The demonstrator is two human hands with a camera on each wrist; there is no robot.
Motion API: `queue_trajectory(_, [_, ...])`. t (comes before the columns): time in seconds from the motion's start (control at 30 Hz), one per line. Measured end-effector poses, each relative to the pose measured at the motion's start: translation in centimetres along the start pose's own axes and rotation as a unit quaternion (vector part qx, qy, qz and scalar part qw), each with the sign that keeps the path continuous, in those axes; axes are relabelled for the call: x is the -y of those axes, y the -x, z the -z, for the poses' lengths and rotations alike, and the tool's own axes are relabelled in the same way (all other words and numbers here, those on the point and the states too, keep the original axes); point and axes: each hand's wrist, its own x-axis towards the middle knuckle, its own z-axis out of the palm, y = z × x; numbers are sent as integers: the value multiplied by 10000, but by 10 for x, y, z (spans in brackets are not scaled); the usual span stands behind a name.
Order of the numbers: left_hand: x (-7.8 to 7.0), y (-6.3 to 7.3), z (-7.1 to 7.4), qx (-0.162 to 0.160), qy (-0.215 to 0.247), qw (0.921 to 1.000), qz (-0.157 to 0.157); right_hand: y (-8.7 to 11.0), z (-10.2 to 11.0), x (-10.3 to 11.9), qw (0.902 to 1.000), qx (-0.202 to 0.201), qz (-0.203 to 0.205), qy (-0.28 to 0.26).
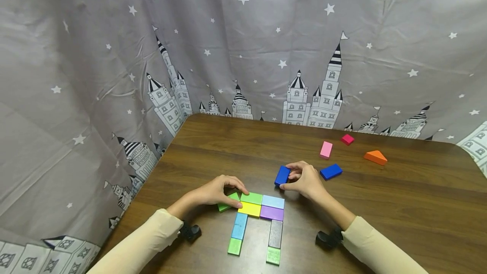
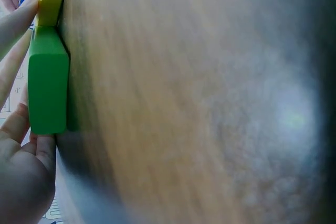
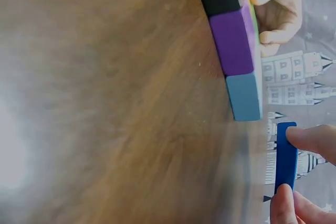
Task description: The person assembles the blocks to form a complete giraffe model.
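Note:
My right hand (image 1: 306, 181) pinches a blue rectangular block (image 1: 282, 175) between thumb and fingers. In the right wrist view that block is raised above the tabletop. My left hand (image 1: 217, 192) rests its thumb on a yellow block (image 1: 251, 209) and a fingertip at a light green block (image 1: 253, 198). Beside these two lie a light blue block (image 1: 273, 201) and a purple block (image 1: 272, 212), forming a flat body. A darker green block (image 1: 223, 207) sits slanted at its left, partly under the left hand.
Two legs extend toward me: a blue block (image 1: 239, 226) with a green end, and a dark grey block (image 1: 275, 234) with another. Farther right lie a second blue block (image 1: 331, 171), a pink block (image 1: 326, 149), a red block (image 1: 347, 139) and an orange triangle (image 1: 376, 157). A curtain (image 1: 243, 41) hangs behind.

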Motion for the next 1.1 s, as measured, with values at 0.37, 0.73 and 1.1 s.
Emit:
queue_trajectory(0.37, [0, 1, 0, -10, 75, 10000, -25, 37, 17, -8, 9992, 178, 243, -256])
queue_trajectory(0.73, [-1, -1, -1, 1, 69, 10000, -14, 57, 11, -16, 9984, 270, 478, -162])
queue_trajectory(1.1, [-2, -1, -1, -5, 54, 10000, -26, 58, 7, -17, 9990, 204, 353, -209])
